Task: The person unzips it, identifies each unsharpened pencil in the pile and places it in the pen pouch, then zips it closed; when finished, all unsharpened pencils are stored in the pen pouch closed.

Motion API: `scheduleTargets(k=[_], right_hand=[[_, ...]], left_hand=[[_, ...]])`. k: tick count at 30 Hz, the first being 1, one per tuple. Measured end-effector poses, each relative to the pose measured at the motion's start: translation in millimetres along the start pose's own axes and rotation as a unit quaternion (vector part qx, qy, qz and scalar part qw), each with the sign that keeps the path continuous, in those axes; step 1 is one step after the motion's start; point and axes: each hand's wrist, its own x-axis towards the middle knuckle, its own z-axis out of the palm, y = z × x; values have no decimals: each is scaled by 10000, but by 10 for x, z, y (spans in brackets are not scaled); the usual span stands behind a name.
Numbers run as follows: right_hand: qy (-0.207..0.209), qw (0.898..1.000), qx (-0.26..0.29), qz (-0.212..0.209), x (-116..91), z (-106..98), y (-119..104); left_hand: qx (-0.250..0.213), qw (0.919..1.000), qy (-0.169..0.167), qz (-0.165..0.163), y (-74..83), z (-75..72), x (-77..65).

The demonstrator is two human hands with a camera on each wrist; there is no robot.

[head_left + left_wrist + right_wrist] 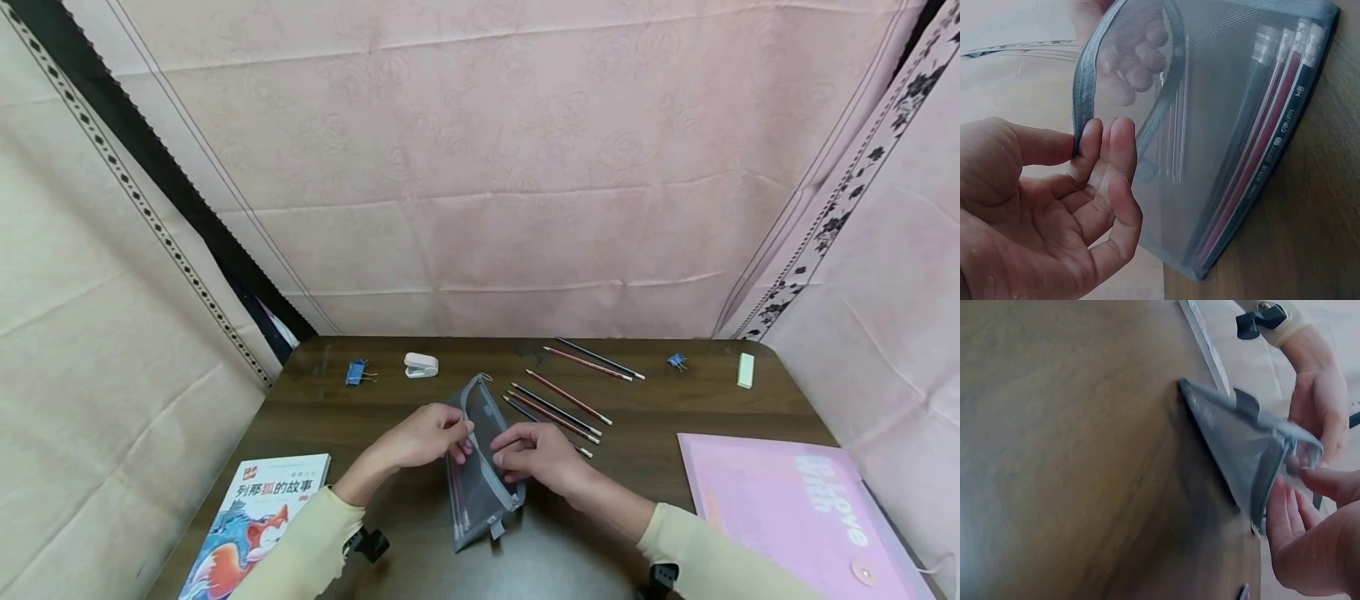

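A grey mesh pencil pouch stands on edge on the brown table, its mouth pulled open. My left hand pinches the pouch's left rim between thumb and fingers. My right hand holds the opposite rim, its fingers against the pouch. Several pencils lie inside along the pouch bottom. More loose pencils lie on the table just beyond my right hand, and two others lie farther back.
A blue binder clip and a small white device sit at the back left. Another blue clip and a pale eraser sit back right. A picture book lies front left, a pink folder front right.
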Motion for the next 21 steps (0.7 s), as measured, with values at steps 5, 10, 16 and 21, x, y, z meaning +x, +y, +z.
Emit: scheduleTargets(k=[5, 10, 16, 21], right_hand=[[451, 9982, -201, -349, 102, -226, 9], [1231, 9902, -172, -634, 285, -634, 14], [1915, 9759, -312, -1000, 499, -1216, 56], [2242, 9561, -1408, -1254, 632, -1690, 127]], left_hand=[[-54, 10000, 43, -58, -7, -20, -16], [-63, 10000, 47, -25, -8, -34, -30], [17, 10000, 72, 11, -8, -41, -48], [27, 10000, 81, 8, -10, -34, -55]])
